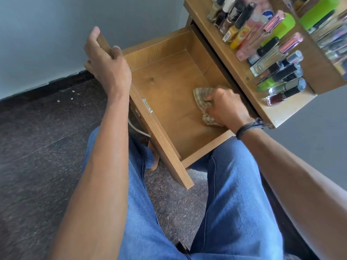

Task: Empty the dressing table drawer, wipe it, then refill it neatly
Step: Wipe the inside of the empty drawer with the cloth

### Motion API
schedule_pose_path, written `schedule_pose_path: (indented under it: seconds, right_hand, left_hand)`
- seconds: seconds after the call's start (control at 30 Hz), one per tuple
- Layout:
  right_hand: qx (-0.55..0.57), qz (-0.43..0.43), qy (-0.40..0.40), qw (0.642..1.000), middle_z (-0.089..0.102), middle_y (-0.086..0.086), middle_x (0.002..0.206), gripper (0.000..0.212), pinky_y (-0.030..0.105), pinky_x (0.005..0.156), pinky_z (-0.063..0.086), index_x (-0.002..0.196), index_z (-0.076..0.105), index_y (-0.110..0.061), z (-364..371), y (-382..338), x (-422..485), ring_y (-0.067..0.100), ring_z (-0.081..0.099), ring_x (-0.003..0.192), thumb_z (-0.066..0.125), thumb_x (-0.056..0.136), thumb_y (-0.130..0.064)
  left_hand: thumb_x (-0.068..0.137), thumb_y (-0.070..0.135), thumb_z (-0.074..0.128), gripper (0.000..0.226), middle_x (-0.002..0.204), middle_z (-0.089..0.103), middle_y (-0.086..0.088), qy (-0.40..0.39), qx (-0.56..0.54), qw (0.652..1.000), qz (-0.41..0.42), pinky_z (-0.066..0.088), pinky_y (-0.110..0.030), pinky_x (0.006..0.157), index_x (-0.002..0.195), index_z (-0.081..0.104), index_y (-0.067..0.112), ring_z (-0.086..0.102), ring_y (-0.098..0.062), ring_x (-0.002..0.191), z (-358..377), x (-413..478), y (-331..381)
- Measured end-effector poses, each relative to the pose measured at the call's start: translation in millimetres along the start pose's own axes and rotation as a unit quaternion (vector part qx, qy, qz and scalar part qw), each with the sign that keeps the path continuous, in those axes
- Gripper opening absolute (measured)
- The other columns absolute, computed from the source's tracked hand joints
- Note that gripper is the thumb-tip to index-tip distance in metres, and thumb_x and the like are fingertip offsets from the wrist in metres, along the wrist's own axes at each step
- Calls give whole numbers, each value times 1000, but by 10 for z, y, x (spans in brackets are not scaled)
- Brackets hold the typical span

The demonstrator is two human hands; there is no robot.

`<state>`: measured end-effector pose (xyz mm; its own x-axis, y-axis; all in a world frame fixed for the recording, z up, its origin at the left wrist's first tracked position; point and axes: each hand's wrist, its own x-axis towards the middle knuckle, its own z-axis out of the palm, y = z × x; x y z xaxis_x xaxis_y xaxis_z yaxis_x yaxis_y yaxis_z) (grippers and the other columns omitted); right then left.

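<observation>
denim jeans [234, 203] sit nearest, with the open drawer [169, 87] projecting above the knees. step in hand, by judgement: wiping. the drawer holds nothing but the cloth, so emptying looks complete and refilling is not yet begun.

1. left grip [107, 66]: fingers curled over the top edge of the drawer front [161, 139], at its far end. use this hold to brace the drawer against the wiping strokes.
2. right grip [225, 107]: clenched round a bunched, striped cloth [200, 96], pressing it on the drawer floor close to the rear, just under the front edge of the bench [240, 72] and towards the near side wall.
3. procedure: work in overlapping strokes from the rear towards the drawer front. push the cloth into each corner and along the side walls, where dust is likely to collect.
4. caution: the bench edge overhangs the rear of the drawer; hold the wrist low there.

furthest: cosmetic bottles [270, 59] stand packed in rows on the bench, well apart from the cloth. these are judged to be the contents awaiting return.
</observation>
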<state>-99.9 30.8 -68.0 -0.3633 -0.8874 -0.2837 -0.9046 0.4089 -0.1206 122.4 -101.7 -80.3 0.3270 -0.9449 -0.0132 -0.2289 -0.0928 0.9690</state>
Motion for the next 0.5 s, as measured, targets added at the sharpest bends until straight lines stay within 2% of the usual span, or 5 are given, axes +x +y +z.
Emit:
schedule_pose_path:
  seconds: [0.1, 0.17, 0.3, 0.4, 0.5]
  right_hand:
    - [40, 21, -11, 999, 72, 1, 111, 39, 28, 83, 52, 120, 74, -26, -146, 134, -17, 26, 69, 101, 74, 84, -12]
    - [205, 51, -28, 977, 73, -10, 91, 29, 24, 74, 56, 112, 77, -23, -190, 174, -78, 14, 72, 86, 80, 84, -16]
    - [562, 89, -93, 817, 76, 7, 86, 19, 35, 68, 63, 111, 72, -10, -180, 176, -280, 24, 75, 81, 68, 93, -4]
    - [660, 100, -136, 732, 69, 31, 110, 29, 53, 86, 57, 126, 64, -2, -131, 175, -361, 39, 67, 95, 57, 98, -4]
    - [745, 60, -181, 639, 65, 25, 120, 34, 54, 92, 53, 130, 63, -4, -170, 185, -383, 36, 66, 101, 58, 98, -17]
  left_hand:
    - [98, 5, 46, 47, 147, 45, 3, 5, 7, 1000, 3, 48, -29, 95, 143, 44, 19, 42, -18, 118, -1, 11, 5]
    - [98, 5, 46, 47, 147, 45, 5, 7, 18, 1000, 6, 44, -22, 93, 143, 44, 19, 38, -15, 115, 5, 11, 0]
    - [98, 4, 46, 46, 145, 46, 3, 9, 13, 1000, 9, 42, -17, 90, 142, 44, 18, 40, -17, 118, 8, 11, 7]
    - [98, 5, 47, 47, 146, 46, 1, 12, 17, 1000, 16, 38, -5, 83, 143, 44, 17, 43, -18, 120, 5, 5, 9]
    - [99, 5, 46, 47, 149, 45, 4, 15, 24, 1000, 13, 33, 1, 79, 144, 44, 18, 37, -13, 115, 21, 2, -1]
